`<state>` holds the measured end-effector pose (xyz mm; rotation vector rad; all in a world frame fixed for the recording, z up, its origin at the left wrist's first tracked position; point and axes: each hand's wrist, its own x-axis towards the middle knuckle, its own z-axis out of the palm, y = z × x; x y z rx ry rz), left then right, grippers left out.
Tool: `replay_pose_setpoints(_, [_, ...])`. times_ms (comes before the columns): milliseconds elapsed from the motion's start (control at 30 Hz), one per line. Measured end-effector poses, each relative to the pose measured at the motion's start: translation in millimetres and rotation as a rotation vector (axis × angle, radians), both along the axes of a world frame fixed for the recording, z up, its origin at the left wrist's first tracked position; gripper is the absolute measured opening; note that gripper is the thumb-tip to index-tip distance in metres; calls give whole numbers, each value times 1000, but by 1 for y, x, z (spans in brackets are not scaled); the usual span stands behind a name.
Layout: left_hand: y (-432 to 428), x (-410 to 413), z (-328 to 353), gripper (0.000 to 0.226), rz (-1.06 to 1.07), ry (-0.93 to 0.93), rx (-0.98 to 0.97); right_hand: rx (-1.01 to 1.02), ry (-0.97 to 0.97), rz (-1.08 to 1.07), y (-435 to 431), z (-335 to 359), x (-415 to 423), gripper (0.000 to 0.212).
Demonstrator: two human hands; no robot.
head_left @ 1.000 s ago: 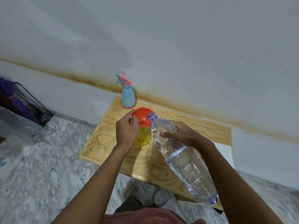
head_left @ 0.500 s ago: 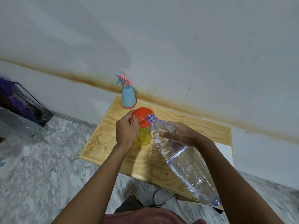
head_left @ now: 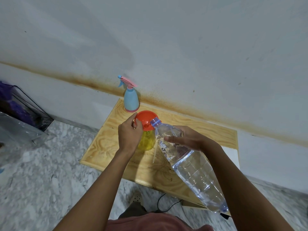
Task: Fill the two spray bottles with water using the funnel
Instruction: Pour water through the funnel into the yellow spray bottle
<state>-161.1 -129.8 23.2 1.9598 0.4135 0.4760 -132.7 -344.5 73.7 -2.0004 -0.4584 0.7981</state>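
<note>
**Spray bottles: first fill under way, second one unknown**

Yellow spray bottle (head_left: 146, 141) stands upright on the bench (head_left: 103, 147), head off, with the orange funnel (head_left: 146, 120) seated in its neck.

Grip, left hand (head_left: 129, 137): thumb and fingers pinched on the funnel rim at its 9 o'clock, steadying it.

Grip, right hand (head_left: 188, 139): clamped round the shoulder of the big clear water bottle (head_left: 191, 164). It is uncapped and tipped, with its mouth over the funnel rim at 3 o'clock.

I can't see a stream. The level in the yellow one can't be read, as the hand covers part of it.

Blue spray bottle (head_left: 131, 100) stands at 12 o'clock from the funnel, just beyond it and close to the wall, pink trigger head on. It is opaque — can't tell full or empty.

Thin white tube (head_left: 154, 155) lies on the bench at 5 o'clock from the yellow bottle. It is probably the dip tube of the removed head; the head itself is hidden.

My read: the pour into the yellow bottle is at or near its start.
- Yellow: finish the pour, lift the funnel out and refit the head.
- Blue, if not yet filled: head off, funnel across, pour, head back on.

Water bottle looks to hold plenty — supply shouldn't be the limit.
</note>
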Motion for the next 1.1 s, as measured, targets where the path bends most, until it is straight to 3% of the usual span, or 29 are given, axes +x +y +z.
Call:
replay_pose_setpoints(200, [0, 0, 0, 36, 4, 5, -13, -18, 0, -11, 1, 7, -1, 18])
replay_pose_setpoints(367, [1, -1, 0, 36, 6, 8, -11, -49, 15, -16, 3, 6, 0, 35])
replay_pose_setpoints(567, [2, -2, -1, 36, 4, 13, -8, -69, 35, -32, 2, 7, 1, 23])
replay_pose_setpoints(700, [4, -2, 0, 35, 3, 9, -7, -74, 51, -14, 4, 11, 0, 29])
replay_pose_setpoints(1100, [2, -1, 3, 36, -2, 14, -7, -132, 23, -22, 5, 12, 3, 17])
